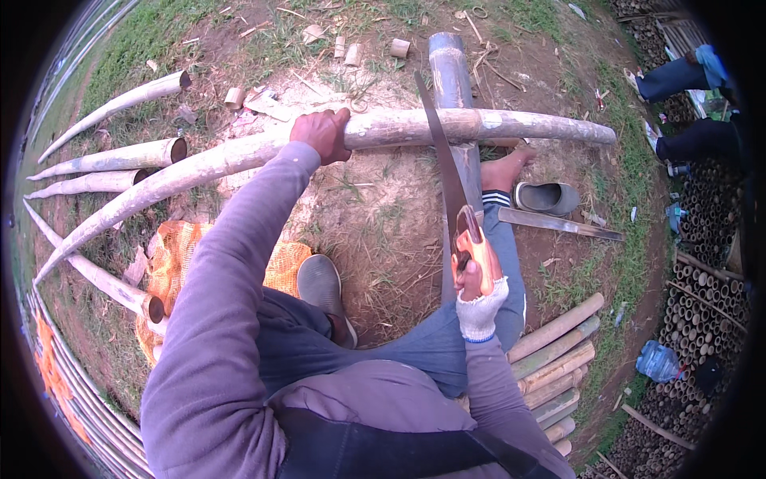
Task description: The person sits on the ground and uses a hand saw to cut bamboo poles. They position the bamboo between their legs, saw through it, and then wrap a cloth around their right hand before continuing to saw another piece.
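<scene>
Dark Saw (444, 152) Crossed Curved Bamboo Pole (387, 128)

Our bare left hand (319, 136) clutched the long, mottled pole, which lay across a thick grey log (449, 76)! Our right hand (480, 297), in white knit, clenched the saw's glossy orange handle, blade tapering away! We spotted rumpled orange mesh (285, 265) and a translucent blue jug (658, 362), contents unclear.

Greyish-purple sleeves (227, 295), blue-edged white fingerless glove (481, 313), dark chest band (383, 455), blue trousers (427, 339), striped ankle cuff (496, 198), grey shoe (319, 289)
</scene>
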A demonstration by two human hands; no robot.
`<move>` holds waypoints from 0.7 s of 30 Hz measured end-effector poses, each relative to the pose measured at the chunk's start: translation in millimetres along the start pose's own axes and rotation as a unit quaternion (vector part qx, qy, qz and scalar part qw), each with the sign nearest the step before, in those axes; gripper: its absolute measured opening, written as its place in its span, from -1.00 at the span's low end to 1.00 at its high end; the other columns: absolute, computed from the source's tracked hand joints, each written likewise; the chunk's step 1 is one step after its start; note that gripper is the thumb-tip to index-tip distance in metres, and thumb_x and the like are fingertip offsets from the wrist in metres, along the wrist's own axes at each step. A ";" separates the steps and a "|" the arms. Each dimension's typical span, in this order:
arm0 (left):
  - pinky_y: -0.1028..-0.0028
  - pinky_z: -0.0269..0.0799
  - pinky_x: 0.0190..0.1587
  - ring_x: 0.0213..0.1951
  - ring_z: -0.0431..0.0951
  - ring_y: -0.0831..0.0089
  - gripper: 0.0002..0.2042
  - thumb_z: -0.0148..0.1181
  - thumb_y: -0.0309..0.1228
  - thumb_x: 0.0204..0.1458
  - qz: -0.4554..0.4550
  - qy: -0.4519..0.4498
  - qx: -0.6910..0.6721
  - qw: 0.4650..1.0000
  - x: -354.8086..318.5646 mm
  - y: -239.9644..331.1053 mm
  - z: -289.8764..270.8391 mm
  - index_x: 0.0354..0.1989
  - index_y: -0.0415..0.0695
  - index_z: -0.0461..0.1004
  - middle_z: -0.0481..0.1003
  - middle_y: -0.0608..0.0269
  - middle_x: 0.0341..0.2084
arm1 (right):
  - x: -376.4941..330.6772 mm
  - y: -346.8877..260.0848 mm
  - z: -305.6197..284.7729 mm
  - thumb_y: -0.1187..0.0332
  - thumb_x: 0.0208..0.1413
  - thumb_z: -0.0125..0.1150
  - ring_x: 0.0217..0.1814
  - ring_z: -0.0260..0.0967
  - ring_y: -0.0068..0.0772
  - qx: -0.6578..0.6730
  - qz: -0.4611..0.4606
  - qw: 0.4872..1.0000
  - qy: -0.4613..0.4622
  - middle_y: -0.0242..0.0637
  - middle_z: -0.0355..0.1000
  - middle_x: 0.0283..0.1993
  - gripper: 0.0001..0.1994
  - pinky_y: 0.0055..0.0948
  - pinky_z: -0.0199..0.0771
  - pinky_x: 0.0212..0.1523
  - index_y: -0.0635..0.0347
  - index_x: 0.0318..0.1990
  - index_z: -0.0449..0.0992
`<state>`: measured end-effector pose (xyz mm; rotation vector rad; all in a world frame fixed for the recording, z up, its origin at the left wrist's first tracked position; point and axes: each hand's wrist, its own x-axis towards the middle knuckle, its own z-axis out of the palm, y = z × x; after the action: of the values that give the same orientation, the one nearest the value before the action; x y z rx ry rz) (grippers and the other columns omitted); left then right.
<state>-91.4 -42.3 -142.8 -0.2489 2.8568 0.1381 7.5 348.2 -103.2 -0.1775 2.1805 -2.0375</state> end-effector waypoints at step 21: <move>0.09 0.64 -0.03 -0.12 0.72 0.00 -0.43 0.51 -0.04 -0.04 0.018 0.003 0.001 1.000 5.8 10.0 -8.1 0.06 -0.06 0.45 0.68 0.01 -0.17 | 126.5 0.2 48.9 0.25 0.45 0.28 -0.51 0.38 -0.78 -0.111 -0.135 0.984 0.029 -0.50 0.52 -0.39 -0.67 -0.64 0.38 -0.50 0.35 0.15 0.58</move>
<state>-100.8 -34.4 -136.0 -0.1985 2.8672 0.1425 -107.4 276.3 -110.4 -0.4701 2.5401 -1.9420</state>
